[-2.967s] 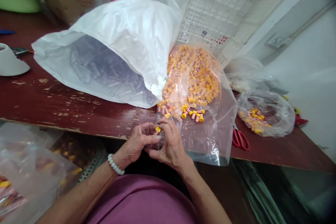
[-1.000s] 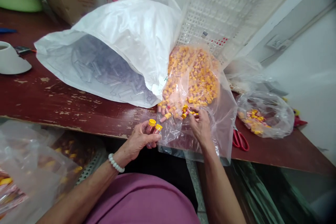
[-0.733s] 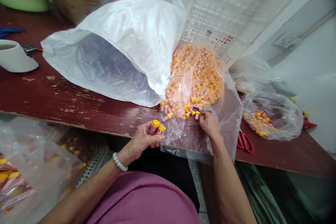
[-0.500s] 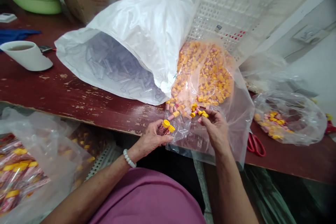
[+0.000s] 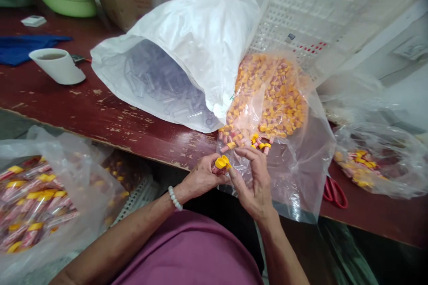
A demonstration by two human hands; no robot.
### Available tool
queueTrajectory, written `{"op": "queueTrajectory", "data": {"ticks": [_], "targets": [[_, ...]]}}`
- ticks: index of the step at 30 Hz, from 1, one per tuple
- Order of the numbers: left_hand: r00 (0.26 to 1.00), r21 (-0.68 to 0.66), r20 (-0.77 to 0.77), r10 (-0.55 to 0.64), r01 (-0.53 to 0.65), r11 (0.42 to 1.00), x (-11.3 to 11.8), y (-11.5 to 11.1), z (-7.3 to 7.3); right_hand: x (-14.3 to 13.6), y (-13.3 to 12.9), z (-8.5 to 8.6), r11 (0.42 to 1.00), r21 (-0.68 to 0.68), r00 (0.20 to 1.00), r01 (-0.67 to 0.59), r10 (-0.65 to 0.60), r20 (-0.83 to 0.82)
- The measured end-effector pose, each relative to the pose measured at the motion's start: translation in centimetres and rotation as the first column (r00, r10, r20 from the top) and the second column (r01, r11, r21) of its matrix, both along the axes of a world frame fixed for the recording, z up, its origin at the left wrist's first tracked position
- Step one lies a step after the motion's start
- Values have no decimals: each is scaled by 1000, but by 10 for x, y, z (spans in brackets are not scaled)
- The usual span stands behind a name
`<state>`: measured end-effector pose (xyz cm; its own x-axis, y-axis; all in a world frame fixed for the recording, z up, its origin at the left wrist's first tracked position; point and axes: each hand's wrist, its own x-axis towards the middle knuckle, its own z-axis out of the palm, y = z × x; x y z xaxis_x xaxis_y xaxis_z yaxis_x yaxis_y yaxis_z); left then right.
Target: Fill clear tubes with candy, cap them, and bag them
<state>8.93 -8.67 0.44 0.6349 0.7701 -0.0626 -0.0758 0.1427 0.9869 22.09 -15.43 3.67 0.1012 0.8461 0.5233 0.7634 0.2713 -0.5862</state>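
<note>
Close to my body, my left hand is closed around a few small tubes with yellow caps and red-and-white bodies. The caps stick up from between thumb and fingers. My right hand has come beside them: its thumb touches the nearest cap, while the forefinger stretches out apart from the thumb. Just beyond both hands, loose yellow-capped pieces lie at the mouth of a clear plastic bag filled with many more. Left of it a white sack lies with its mouth gaping, showing clear tubes.
A white cup stands on the worn red table. Red-handled scissors and another clear bag lie at the right. A white basket leans behind. Below left, a bag holds filled yellow-capped tubes.
My right hand has moved left from the loose pieces to the caps in my left hand. My left hand still grips its tubes. The view has shifted a little.
</note>
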Motion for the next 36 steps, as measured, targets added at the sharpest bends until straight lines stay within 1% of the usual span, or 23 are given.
{"op": "queueTrajectory", "data": {"ticks": [3, 6, 9, 11, 13, 15, 17, 18, 19, 22, 24, 26, 27, 29, 31, 32, 34, 36], "targets": [[996, -65, 81, -27, 32, 997, 0, -3, 0, -3, -1, -2, 998, -33, 988, -60, 64, 141], [990, -149, 132, -47, 67, 987, -1, -5, -1, -10, -1, -11, 989, -92, 979, -116, 130, 158], [998, -187, 64, -2, 14, 982, -5, -2, -1, -16, 2, -21, 979, -135, 975, -151, 170, 143], [1000, -214, 5, 1, 0, 977, -10, 2, 2, -20, 5, -27, 975, -144, 966, -167, 191, 175], [999, -256, -43, -17, 5, 967, -13, 3, 5, -25, 6, -32, 981, -117, 955, -158, 181, 233], [999, -328, -27, -18, 8, 945, -15, 1, 7, -29, 7, -36, 989, -57, 939, -138, 149, 310], [999, -395, 41, 14, 3, 919, -14, 0, 4, -31, 11, -42, 988, 12, 915, -151, 136, 379], [999, -413, 17, 42, -31, 910, -13, 2, 0, -31, 15, -45, 984, 43, 908, -172, 142, 395], [998, -400, -8, 57, -55, 915, -13, 4, -4, -32, 20, -48, 978, 77, 904, -194, 148, 401], [996, -351, -47, 80, -91, 932, -19, 7, -13, -40, 32, -50, 955, 133, 907, -265, 200, 370], [988, -349, -16, 152, -148, 925, -27, 5, -11, -49, 36, -44, 944, 115, 911, -310, 261, 319], [971, -349, 33, 238, -212, 913, -37, 4, -5, -59, 39, -38, 934, 75, 912, -349, 321, 257], [967, -336, 62, 246, -212, 918, -43, 4, -1, -63, 41, -35, 933, 52, 914, -356, 336, 228], [969, -316, 122, 213, -166, 934, -54, 5, 6, -69, 44, -33, 945, 18, 932, -327, 320, 169], [970, -302, 164, 178, -123, 945, -63, 5, 13, -70, 44, -33, 957, -38, 951, -287, 290, 108], [970, -304, 168, 178, -121, 945, -66, 4, 15, -70, 44, -34, 956, -73, 953, -284, 290, 85], [969, -317, 146, 201, -147, 937, -71, 2, 15, -68, 42, -38, 936, -140, 939, -323, 335, 77], [967, -357, 117, 227, -172, 918, -74, 0, 11, -67, 42, -43, 912, -168, 915, -374, 392, 94]]}}
